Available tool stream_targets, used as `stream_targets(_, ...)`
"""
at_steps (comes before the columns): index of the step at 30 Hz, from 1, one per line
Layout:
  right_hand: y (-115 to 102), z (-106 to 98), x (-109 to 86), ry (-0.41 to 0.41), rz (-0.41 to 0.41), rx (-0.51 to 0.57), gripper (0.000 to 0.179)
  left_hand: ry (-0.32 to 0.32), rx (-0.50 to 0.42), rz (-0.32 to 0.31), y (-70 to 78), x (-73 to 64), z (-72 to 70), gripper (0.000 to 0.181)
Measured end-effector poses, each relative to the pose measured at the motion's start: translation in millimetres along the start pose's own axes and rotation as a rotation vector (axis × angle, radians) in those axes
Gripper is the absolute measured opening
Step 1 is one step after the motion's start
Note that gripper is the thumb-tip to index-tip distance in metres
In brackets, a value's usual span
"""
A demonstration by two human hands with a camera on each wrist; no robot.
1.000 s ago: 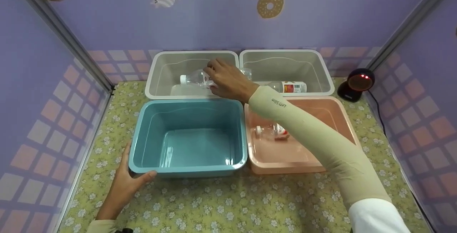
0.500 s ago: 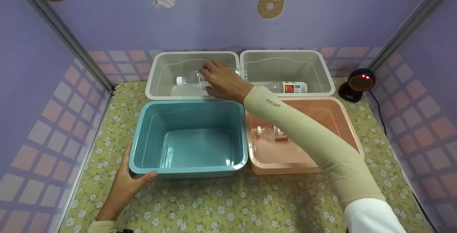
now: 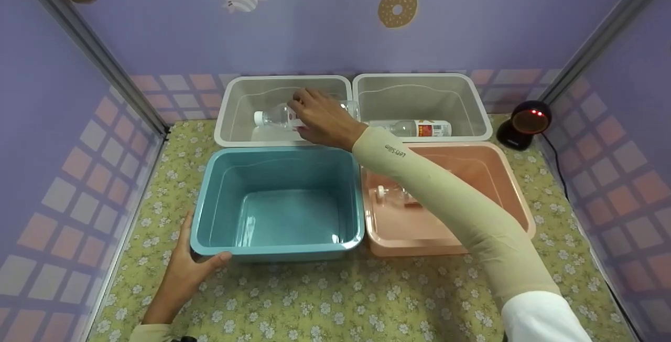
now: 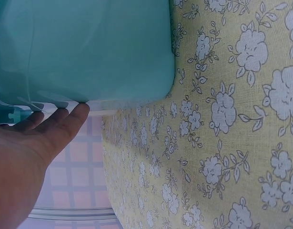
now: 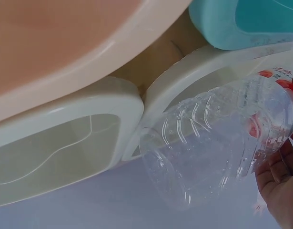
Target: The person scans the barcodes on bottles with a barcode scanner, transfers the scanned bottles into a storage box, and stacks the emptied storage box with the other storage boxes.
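Note:
My right hand (image 3: 327,117) grips a clear plastic bottle (image 3: 275,117) round its labelled middle, over the back left grey bin (image 3: 220,116). The bottle lies nearly level, its white cap to the left; in the right wrist view its ribbed lower part (image 5: 194,138) shows. My left hand (image 3: 186,268) rests at the front left corner of the blue bin (image 3: 283,250), thumb on the front side and fingers along the left side. In the left wrist view, the straight fingers (image 4: 65,126) touch the bin's outer wall.
A labelled bottle (image 3: 427,128) lies in the back right grey bin (image 3: 485,116). The front right peach bin (image 3: 419,247) holds a small clear bottle (image 3: 390,193), partly hidden by my right forearm. A black scanner (image 3: 524,124) with red lights stands at the right, its cable trailing.
My right hand and the clear bottle have shifted a little left over the back left bin. My left hand and the blue bin have stayed in place.

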State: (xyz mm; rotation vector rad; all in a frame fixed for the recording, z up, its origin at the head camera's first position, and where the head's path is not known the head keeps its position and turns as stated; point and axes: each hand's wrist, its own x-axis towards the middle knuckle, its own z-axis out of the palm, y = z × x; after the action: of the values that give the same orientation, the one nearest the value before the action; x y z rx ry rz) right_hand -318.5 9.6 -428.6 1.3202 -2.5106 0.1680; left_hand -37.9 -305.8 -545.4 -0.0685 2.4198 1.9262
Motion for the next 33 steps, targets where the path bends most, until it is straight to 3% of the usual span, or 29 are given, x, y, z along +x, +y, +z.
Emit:
stream_targets(26, -2, 14, 10.8, 0.004, -0.026, -0.037, 0.039, -0.001, 0.052, -0.026, 2.0, 0.6, -1.3, 0.121)
stream_targets(33, -1, 18, 11.4, 0.023, -0.042, -0.039, 0.037, -0.002, 0.018, -0.014, 1.7, -0.3, -0.1, 0.119)
